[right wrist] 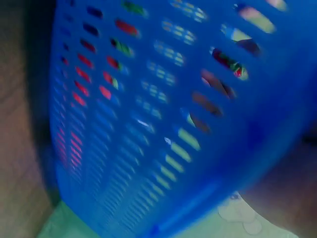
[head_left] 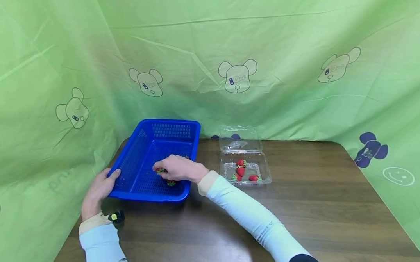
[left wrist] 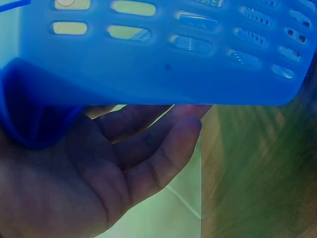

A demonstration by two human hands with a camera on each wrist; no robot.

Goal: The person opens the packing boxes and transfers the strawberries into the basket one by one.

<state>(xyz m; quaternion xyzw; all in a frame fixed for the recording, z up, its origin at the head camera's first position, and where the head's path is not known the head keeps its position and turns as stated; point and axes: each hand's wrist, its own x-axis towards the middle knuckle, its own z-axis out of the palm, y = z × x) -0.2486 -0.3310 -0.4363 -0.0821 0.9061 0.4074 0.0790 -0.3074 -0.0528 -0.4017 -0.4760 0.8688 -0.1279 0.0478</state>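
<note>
At the table's left side is a blue perforated plastic basket [head_left: 147, 196]. My left hand [head_left: 99, 187] grips its left rim, thumb on top; the left wrist view has the fingers [left wrist: 163, 158] bent up beneath the basket wall. My right hand [head_left: 179, 169] reaches over the right rim and pinches a strawberry [head_left: 159, 170] inside. More strawberries lie below that hand, partly covered by it. In the right wrist view the basket wall [right wrist: 99, 163] fills most of the picture, with red fruit and green leaves showing through its slots.
Right of the basket stands a clear plastic clamshell box [head_left: 268, 171], its lid [head_left: 240, 139] folded back, with several strawberries [head_left: 240, 171] in it. A green printed curtain [head_left: 199, 41] surrounds the brown wooden table [head_left: 304, 205]. A black object [head_left: 116, 217] is at the left wrist.
</note>
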